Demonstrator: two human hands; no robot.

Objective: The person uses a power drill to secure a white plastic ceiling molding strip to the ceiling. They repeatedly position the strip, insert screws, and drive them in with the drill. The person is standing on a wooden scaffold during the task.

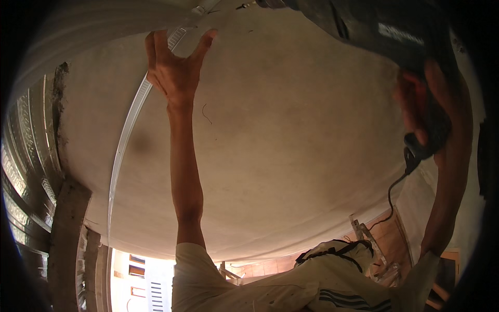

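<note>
My left hand is raised against the beige surface, thumb spread wide from the fingers. It lies over a long, thin metal strip, which runs behind it up to the top of the view; the fingertips reach the edge of a grey surface, so their contact there is partly hidden. At the upper right, my right hand is wrapped round the handle of a dark corded power drill. The drill points left, its bit apart from the strip. Motion blurs the right fingers a little.
A power cord hangs from the drill's handle. Corrugated metal sheets and a rough upright beam stand at the left. Bright daylight and a building show at the bottom left. A wooden frame stands at the lower right.
</note>
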